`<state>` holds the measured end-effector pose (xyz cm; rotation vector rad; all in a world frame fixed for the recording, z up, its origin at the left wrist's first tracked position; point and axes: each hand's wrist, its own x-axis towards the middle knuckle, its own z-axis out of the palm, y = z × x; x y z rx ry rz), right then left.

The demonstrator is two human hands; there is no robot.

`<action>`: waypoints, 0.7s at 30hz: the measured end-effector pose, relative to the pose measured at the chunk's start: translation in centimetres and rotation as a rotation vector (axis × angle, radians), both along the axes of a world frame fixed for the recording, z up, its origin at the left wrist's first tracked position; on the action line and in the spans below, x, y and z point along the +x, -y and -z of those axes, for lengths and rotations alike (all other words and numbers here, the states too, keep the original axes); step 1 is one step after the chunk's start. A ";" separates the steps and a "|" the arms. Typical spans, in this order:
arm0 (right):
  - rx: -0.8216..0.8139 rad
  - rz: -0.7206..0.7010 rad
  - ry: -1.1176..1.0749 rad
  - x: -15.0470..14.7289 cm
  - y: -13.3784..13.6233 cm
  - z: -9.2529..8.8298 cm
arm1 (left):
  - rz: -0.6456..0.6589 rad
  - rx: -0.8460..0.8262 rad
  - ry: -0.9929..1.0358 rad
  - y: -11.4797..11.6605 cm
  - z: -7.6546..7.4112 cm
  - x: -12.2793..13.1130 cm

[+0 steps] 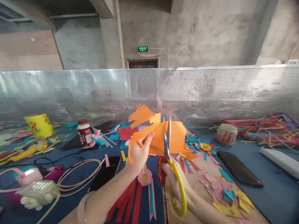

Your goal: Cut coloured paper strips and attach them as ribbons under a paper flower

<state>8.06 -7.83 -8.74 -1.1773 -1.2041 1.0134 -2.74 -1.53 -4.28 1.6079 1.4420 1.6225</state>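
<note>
My left hand point(139, 153) pinches a sheet of orange paper point(156, 140) at its left part, thumb on top. The sheet has ragged, cut edges, and a notched flap stands up at its far left. My right hand point(174, 174) is closed round the handles of a pair of scissors point(167, 146), one handle red and one yellow. The blades are parted and point away from me, with the orange paper between them. Below my hands lie a pink paper flower point(144, 177) with a yellow middle and several red paper strips point(127, 202).
A red-and-white bottle point(84, 133), a yellow tub point(39, 126), a phone point(105, 171) and cables point(77, 174) are on the left. On the right are a dark phone point(240, 168), a tape roll point(226, 134), paper scraps point(219, 189) and colourful strips point(261, 127). A perforated metal screen point(182, 90) stands behind.
</note>
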 end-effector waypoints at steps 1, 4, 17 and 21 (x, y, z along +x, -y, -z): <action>0.002 0.008 0.004 0.0 -0.1 0.1 | 0.005 -0.001 -0.002 0.0 0.1 0.0; 0.024 0.031 0.019 0.0 -0.3 0.5 | 0.025 -0.014 0.013 0.1 0.1 0.0; 0.041 0.055 -0.005 -0.1 -0.4 1.1 | -0.016 -0.013 -0.016 0.3 0.1 0.3; 0.055 0.047 0.041 0.1 -0.6 1.1 | 0.001 0.005 -0.030 0.5 -0.1 0.4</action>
